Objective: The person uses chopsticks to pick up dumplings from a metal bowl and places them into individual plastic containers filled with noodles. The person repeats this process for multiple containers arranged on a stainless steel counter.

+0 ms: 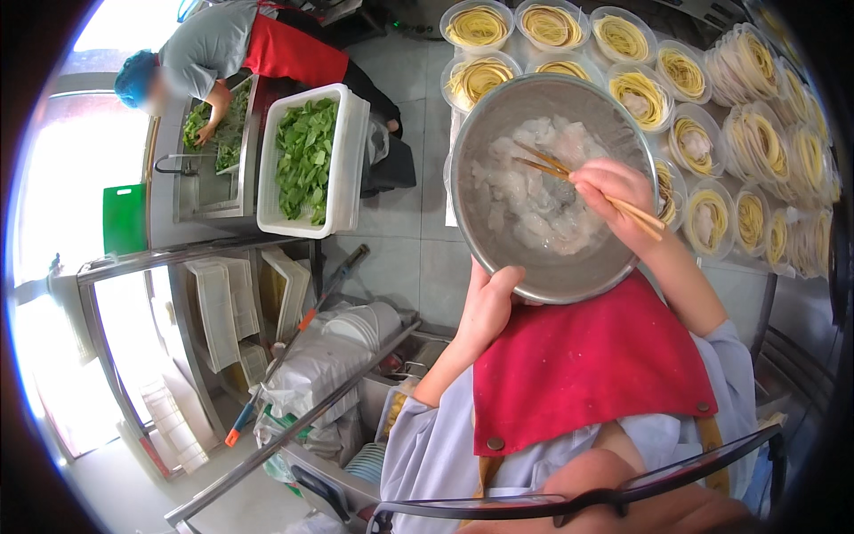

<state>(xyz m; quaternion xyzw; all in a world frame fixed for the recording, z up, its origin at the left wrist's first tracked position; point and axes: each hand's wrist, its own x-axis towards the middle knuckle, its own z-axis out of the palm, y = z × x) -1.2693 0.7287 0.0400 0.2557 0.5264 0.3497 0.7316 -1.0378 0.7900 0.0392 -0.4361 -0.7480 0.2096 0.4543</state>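
Working pale wet pieces (534, 218) in steel bowl (569, 274) w/ chopsticks (642, 218): R hand (616, 196) fingers clamped on them, L hand (487, 304) clamped on rim, nr noodle tubs (478, 27); hold bowl firm, tips low, gentle strokes

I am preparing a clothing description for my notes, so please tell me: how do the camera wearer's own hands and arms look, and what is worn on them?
The left hand and right hand are bare, with no glove, ring or watch visible. The forearms are uncovered up to loose, pale lavender-grey cloth sleeves that end near the elbows.
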